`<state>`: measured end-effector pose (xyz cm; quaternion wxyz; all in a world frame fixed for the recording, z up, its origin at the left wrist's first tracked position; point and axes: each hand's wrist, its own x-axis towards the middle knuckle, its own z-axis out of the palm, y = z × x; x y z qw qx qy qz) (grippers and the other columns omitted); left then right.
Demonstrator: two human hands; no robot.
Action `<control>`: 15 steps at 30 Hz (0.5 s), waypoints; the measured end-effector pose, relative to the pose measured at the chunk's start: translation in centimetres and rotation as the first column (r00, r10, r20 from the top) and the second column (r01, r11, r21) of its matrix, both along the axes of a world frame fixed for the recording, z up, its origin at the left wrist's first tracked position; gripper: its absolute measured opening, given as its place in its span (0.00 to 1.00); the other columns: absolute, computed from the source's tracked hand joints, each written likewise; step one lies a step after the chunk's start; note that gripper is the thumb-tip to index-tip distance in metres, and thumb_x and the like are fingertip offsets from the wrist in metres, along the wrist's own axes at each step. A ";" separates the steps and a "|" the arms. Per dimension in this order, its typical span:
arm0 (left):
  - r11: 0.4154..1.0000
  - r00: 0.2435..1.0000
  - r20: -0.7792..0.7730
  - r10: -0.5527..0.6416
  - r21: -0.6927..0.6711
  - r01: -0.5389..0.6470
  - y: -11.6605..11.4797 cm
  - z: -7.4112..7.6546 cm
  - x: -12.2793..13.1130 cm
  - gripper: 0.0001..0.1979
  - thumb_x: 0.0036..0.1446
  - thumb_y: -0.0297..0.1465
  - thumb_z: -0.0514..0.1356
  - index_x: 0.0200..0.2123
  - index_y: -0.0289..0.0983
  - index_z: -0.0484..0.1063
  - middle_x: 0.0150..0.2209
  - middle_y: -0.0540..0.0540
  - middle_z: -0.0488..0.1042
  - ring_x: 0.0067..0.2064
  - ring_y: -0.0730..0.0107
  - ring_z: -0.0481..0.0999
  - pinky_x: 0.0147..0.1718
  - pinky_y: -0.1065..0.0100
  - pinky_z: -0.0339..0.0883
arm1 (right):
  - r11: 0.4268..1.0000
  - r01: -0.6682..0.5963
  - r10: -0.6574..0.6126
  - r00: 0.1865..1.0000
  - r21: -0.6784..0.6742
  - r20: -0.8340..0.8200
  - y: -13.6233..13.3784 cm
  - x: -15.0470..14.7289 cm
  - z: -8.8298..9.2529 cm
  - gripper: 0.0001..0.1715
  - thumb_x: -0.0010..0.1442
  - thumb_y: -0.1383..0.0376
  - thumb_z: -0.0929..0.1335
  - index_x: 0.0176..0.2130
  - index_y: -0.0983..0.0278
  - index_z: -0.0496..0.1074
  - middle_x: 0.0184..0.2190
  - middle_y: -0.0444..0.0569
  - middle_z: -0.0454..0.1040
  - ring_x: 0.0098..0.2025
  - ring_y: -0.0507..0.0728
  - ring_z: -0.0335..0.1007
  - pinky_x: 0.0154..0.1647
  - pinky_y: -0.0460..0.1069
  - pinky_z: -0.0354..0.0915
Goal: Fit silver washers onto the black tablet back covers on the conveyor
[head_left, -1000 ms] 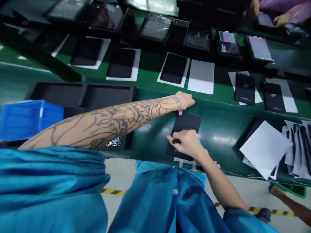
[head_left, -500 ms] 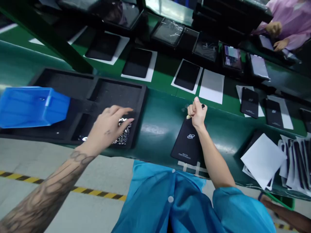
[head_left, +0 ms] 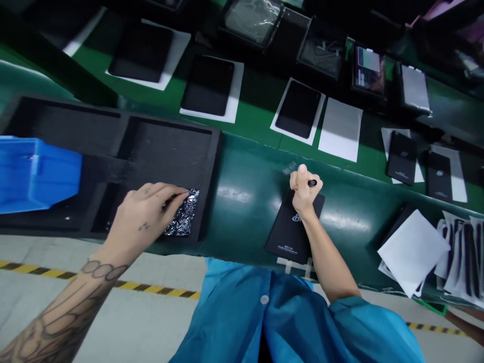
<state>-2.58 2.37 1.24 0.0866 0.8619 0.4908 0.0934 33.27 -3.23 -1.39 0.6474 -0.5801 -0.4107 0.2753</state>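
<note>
My left hand (head_left: 145, 212) reaches into the black divided tray (head_left: 216, 166), thumb and fingertips pinched together at the edge of a pile of small shiny metal parts (head_left: 183, 217). Whatever sits between those fingertips is too small to make out. My right hand (head_left: 305, 189) is a fist around a slim tool (head_left: 312, 183) whose black round end pokes out; the rest is hidden in the fist. That fist is over the upper part of a black tablet back panel (head_left: 289, 239) with a pale logo and small print, lying on the green bench.
A blue bin (head_left: 56, 174) stands in the tray's left side. Black panels on white sheets (head_left: 338, 128) line the raised green strip behind. To the right are a stack of white sheets (head_left: 414, 252) and a row of upright wrapped panels (head_left: 463, 254).
My left hand has gone from spread fingers above the metal parts to a pinch at them. My right fist stays over the panel, turned slightly. The view has shifted a little.
</note>
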 end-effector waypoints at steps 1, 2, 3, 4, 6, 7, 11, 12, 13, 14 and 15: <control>0.999 1.000 0.015 0.023 0.028 -0.024 -0.1 0.2 0.3 0.16 0.74 0.42 0.53 0.44 0.42 0.79 0.46 0.43 0.85 0.47 0.52 0.80 0.50 0.56 0.72 | 1.000 -0.005 0.005 1.000 -0.015 0.005 0.1 -0.1 -0.1 0.45 0.70 0.32 0.65 0.19 0.57 0.49 0.17 0.40 0.49 0.20 0.51 0.46 0.24 0.51 0.49; 0.996 0.998 0.042 0.055 0.069 -0.057 -0.1 0.4 0.8 0.16 0.75 0.42 0.54 0.45 0.43 0.79 0.47 0.44 0.85 0.48 0.52 0.80 0.52 0.56 0.71 | 0.999 -0.023 0.023 1.000 -0.030 0.008 0.3 -0.2 0.0 0.45 0.69 0.31 0.65 0.19 0.57 0.49 0.17 0.41 0.50 0.20 0.51 0.46 0.24 0.51 0.51; 0.988 0.993 0.077 0.088 0.119 -0.097 -0.2 0.5 1.4 0.15 0.75 0.42 0.54 0.46 0.43 0.79 0.47 0.44 0.86 0.49 0.52 0.80 0.54 0.55 0.71 | 0.998 -0.050 0.050 0.999 -0.041 0.003 0.5 -0.1 0.1 0.45 0.69 0.31 0.65 0.19 0.57 0.49 0.17 0.41 0.50 0.20 0.51 0.46 0.24 0.50 0.52; 0.977 0.987 0.114 0.116 0.167 -0.134 -0.3 0.6 1.9 0.15 0.75 0.42 0.55 0.46 0.43 0.80 0.48 0.43 0.86 0.50 0.52 0.80 0.55 0.55 0.70 | 0.996 -0.077 0.076 0.997 -0.044 -0.012 0.6 0.1 0.3 0.45 0.68 0.31 0.65 0.19 0.57 0.49 0.16 0.40 0.50 0.20 0.51 0.46 0.24 0.50 0.52; 0.958 0.976 0.166 0.143 0.225 -0.178 -0.4 0.4 2.9 0.14 0.74 0.41 0.57 0.45 0.41 0.80 0.47 0.41 0.86 0.49 0.51 0.80 0.55 0.53 0.69 | 0.997 -0.081 0.079 0.994 -0.016 -0.074 0.3 1.2 1.3 0.45 0.70 0.33 0.65 0.19 0.57 0.48 0.16 0.39 0.48 0.19 0.51 0.45 0.22 0.50 0.53; 0.954 0.973 0.177 0.146 0.235 -0.186 -0.5 0.2 3.1 0.14 0.74 0.41 0.58 0.45 0.41 0.81 0.46 0.40 0.86 0.48 0.51 0.80 0.54 0.54 0.69 | 0.999 -0.049 0.050 0.992 0.013 -0.116 -0.4 2.0 2.0 0.43 0.71 0.35 0.65 0.19 0.56 0.48 0.15 0.39 0.47 0.19 0.51 0.45 0.21 0.49 0.52; 0.935 0.955 0.224 0.195 0.252 -0.250 -1.0 -0.8 2.9 0.13 0.72 0.42 0.60 0.44 0.41 0.82 0.45 0.40 0.84 0.47 0.50 0.80 0.53 0.52 0.69 | 0.993 0.122 -0.119 0.963 -0.001 -0.243 -8.0 6.2 4.5 0.37 0.73 0.45 0.67 0.21 0.58 0.53 0.20 0.43 0.61 0.19 0.49 0.50 0.17 0.48 0.48; 0.925 0.945 0.252 0.209 0.263 -0.275 -1.6 -0.9 3.1 0.12 0.72 0.41 0.62 0.43 0.42 0.82 0.45 0.40 0.83 0.48 0.49 0.80 0.54 0.50 0.69 | 0.988 0.129 -0.146 0.959 -0.087 -0.244 -10.7 7.0 4.7 0.33 0.72 0.47 0.69 0.22 0.59 0.59 0.25 0.45 0.69 0.18 0.48 0.50 0.16 0.47 0.46; 0.917 0.932 0.291 0.214 0.269 -0.294 -2.4 -1.1 3.7 0.10 0.71 0.40 0.63 0.43 0.42 0.82 0.46 0.40 0.83 0.49 0.48 0.81 0.57 0.48 0.68 | 0.971 0.112 -0.162 0.958 -0.210 -0.236 -13.5 7.5 4.8 0.28 0.71 0.48 0.70 0.26 0.60 0.67 0.30 0.48 0.74 0.18 0.47 0.50 0.16 0.47 0.45; 0.921 0.920 0.338 0.200 0.255 -0.294 -3.6 -1.2 4.8 0.09 0.70 0.39 0.64 0.42 0.42 0.82 0.46 0.41 0.83 0.50 0.48 0.81 0.58 0.46 0.68 | 0.935 0.091 -0.177 0.957 -0.342 -0.230 -16.0 7.6 4.6 0.23 0.70 0.48 0.72 0.31 0.60 0.74 0.34 0.50 0.78 0.18 0.47 0.50 0.15 0.47 0.44; 0.940 0.905 0.391 0.170 0.212 -0.269 -5.0 -1.3 6.5 0.07 0.70 0.37 0.64 0.41 0.42 0.81 0.46 0.41 0.82 0.50 0.49 0.81 0.59 0.45 0.68 | 0.886 0.070 -0.192 0.955 -0.458 -0.227 -18.3 7.3 4.3 0.19 0.68 0.47 0.73 0.39 0.60 0.78 0.37 0.52 0.81 0.18 0.47 0.50 0.15 0.47 0.44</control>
